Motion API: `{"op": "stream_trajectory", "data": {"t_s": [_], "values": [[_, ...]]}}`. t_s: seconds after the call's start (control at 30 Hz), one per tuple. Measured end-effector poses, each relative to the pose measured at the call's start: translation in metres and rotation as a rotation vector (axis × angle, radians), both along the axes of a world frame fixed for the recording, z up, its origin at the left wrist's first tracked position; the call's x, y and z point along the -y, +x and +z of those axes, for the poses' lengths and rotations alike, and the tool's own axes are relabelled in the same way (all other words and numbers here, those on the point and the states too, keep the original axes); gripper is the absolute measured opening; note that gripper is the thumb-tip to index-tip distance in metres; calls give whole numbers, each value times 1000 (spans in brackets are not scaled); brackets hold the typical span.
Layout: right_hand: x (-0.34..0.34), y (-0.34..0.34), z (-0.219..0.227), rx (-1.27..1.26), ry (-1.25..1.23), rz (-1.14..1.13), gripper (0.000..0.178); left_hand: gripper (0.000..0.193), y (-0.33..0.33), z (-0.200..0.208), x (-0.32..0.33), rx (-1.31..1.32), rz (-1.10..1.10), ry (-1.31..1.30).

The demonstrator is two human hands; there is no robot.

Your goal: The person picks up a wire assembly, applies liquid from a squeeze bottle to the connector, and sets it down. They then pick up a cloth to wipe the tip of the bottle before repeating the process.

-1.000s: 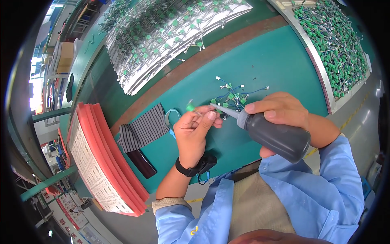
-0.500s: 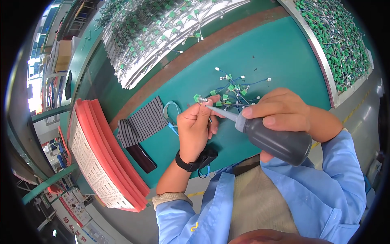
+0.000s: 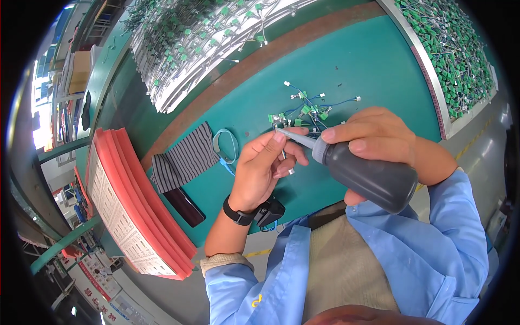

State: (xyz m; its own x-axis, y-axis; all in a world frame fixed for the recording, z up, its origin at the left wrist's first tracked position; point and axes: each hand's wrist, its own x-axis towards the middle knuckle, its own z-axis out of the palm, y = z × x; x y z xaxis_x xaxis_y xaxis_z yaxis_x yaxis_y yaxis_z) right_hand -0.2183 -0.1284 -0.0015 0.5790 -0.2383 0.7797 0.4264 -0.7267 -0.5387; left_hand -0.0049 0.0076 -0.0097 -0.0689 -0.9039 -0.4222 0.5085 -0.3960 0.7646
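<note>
Reading clock from mid-view: at 8, see stacked red sheets [image 3: 143, 203]; at 9, striped cloth [image 3: 185, 154]. Centre, note left hand [image 3: 257, 167] pinching a connector lead [image 3: 275, 119], toward 12. Near 1:30, see similar leads [image 3: 307, 109] heaped on green table [image 3: 379, 70]. At 3, find dark grey bottle [image 3: 371, 176], nozzle [image 3: 299, 139] right by the pinched end, contact unclear, grasped in right hand [image 3: 382, 138]. At 2, see tray [image 3: 418, 57].
</note>
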Motion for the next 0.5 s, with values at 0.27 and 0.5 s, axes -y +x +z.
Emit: {"op": "stream_trajectory", "data": {"t_s": [0.27,0.5], "values": [[1,2,-2,-15,28,1,76,41,0,2,0,-19,-23,-2],[1,3,-2,-21,33,-9,76,38,0,-2,-2,-18,-13,-16]]}}
